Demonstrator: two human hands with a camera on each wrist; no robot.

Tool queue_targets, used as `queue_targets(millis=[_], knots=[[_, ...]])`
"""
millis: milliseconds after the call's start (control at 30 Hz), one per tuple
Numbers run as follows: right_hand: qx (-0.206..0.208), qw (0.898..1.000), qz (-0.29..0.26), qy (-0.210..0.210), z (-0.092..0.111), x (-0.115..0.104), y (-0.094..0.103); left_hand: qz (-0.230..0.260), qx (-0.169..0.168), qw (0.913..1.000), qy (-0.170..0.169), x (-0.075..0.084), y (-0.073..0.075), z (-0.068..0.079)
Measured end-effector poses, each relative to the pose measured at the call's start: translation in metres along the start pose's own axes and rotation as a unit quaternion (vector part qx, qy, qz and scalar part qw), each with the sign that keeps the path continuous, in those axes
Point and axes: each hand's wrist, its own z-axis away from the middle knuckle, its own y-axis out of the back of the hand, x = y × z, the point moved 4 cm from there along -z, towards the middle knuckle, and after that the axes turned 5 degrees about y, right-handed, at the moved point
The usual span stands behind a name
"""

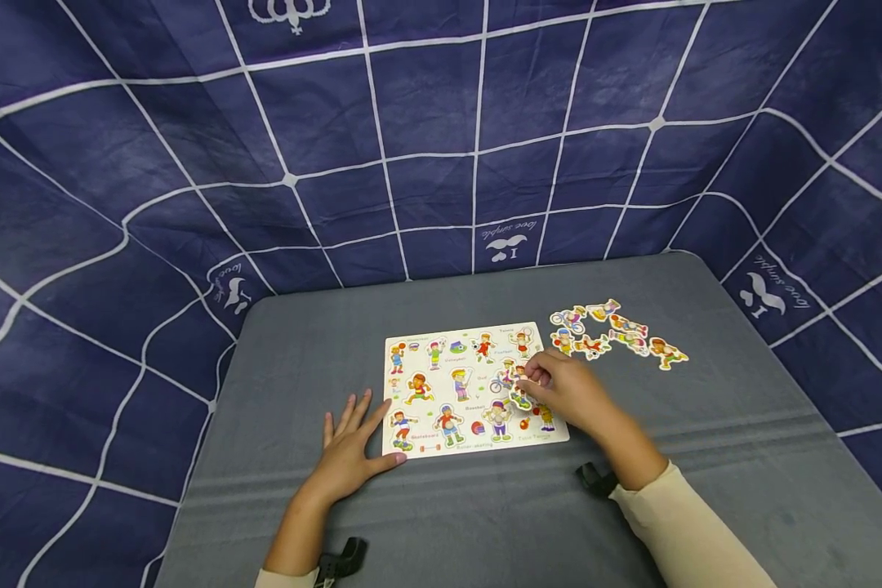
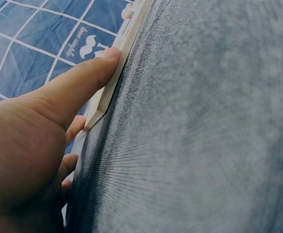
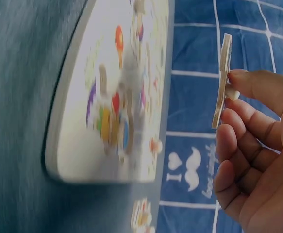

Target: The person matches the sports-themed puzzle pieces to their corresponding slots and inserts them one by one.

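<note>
one puzzle board (image 1: 441, 396) on a worktop (image 1: 478, 523): right hand (image 1: 572, 394), fingers nearly closed, pinches a knobbed piece (image 1: 519, 400) above the board's right half; left hand (image 1: 344, 459), fingers spread (gripping nothing), touches its left edge. a slipping pinch could drop the piece askew.

Under soft, even light, the right wrist view smears the board (image 3: 75, 153) with blur.

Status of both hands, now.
Left hand: open, fingers spread, touching the puzzle board.
Right hand: closed, pinching a puzzle piece by its knob.
</note>
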Motion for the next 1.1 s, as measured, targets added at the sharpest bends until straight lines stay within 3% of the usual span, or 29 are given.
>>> queue_targets(millis=[267, 533, 833, 1100], knots=[[-0.019, 0.999, -0.009, 0.029, -0.003, -0.021, -0.021, 0.003, -0.006, 1.0, 0.003, 0.001, -0.001, 0.001], [-0.045, 0.998, 0.009, 0.031, -0.006, -0.04, -0.039, 0.0, -0.004, 1.0, 0.002, 0.001, -0.001, 0.0], [-0.064, 0.994, 0.016, 0.092, -0.009, -0.063, -0.066, 0.004, 0.029, 0.9994, -0.02, 0.001, 0.0, 0.001], [-0.081, 0.99, 0.031, 0.111, -0.012, -0.081, -0.083, 0.007, 0.026, 0.9994, -0.022, 0.001, 0.001, 0.001]])
